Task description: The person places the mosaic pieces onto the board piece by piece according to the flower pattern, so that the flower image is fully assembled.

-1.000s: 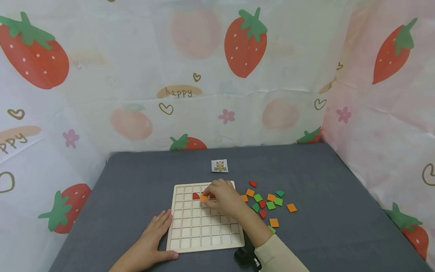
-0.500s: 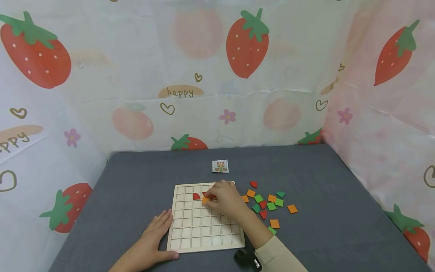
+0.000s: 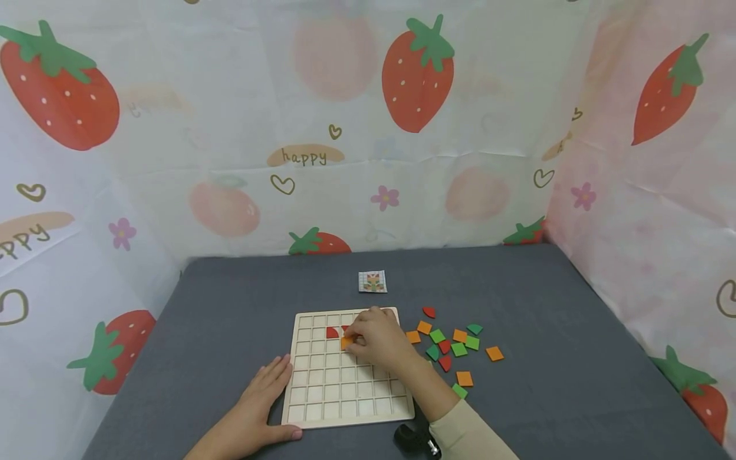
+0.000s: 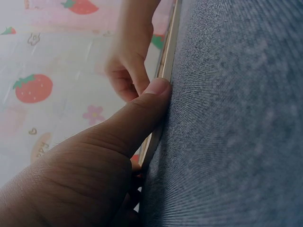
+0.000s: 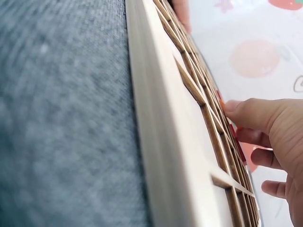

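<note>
In the head view a wooden grid board (image 3: 332, 392) lies on the grey table. My right hand (image 3: 381, 344) is over its upper part, pinching an orange square tile (image 3: 346, 343) at a cell just below the row with the red pieces. A red quarter-round tile (image 3: 331, 332) sits in a cell to the left; other red there is mostly covered by the fingers. My left hand (image 3: 257, 404) rests along the board's left edge with its fingers straight. In the left wrist view its thumb (image 4: 142, 106) lies against the board's rim (image 4: 163, 71).
Loose orange (image 3: 494, 353), green (image 3: 459, 349) and red (image 3: 429, 312) tiles are scattered right of the board. A small printed pattern card (image 3: 372, 281) lies behind it. A black device (image 3: 409, 438) is by the right sleeve. Strawberry-print cloth (image 3: 322, 198) walls in the table.
My right hand has brought the orange tile slightly down the board, from the red row to the cell below. The left hand has stayed in place.
</note>
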Demonstrator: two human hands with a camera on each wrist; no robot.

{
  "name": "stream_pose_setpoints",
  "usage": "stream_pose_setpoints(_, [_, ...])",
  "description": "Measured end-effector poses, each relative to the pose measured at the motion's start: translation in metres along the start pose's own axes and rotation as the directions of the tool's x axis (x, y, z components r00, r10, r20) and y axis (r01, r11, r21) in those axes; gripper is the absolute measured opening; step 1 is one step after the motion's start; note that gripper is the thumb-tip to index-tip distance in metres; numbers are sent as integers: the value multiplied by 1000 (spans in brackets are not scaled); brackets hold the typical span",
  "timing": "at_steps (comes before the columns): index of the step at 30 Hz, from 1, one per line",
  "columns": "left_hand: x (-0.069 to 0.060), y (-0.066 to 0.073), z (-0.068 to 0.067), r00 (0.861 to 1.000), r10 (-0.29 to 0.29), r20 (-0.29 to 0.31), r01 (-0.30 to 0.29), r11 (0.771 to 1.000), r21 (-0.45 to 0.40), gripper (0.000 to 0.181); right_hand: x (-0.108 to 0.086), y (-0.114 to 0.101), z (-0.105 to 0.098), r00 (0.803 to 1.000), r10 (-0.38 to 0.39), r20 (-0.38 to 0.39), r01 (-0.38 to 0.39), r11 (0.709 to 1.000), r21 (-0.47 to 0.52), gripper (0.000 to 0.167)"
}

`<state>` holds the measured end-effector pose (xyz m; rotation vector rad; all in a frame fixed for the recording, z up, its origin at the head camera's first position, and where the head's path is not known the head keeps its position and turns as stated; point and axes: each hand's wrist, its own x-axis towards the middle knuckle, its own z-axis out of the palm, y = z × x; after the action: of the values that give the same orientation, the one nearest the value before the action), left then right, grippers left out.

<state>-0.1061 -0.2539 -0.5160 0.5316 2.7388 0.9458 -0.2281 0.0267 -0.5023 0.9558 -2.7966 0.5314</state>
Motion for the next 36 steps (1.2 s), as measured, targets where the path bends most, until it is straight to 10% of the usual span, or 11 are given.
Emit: stream_pose_setpoints(36, [-2,1,0,1000,14,-15,-14,1000,-11,121,0,-1,-7,997,-67,-36,66,998,-4,19])
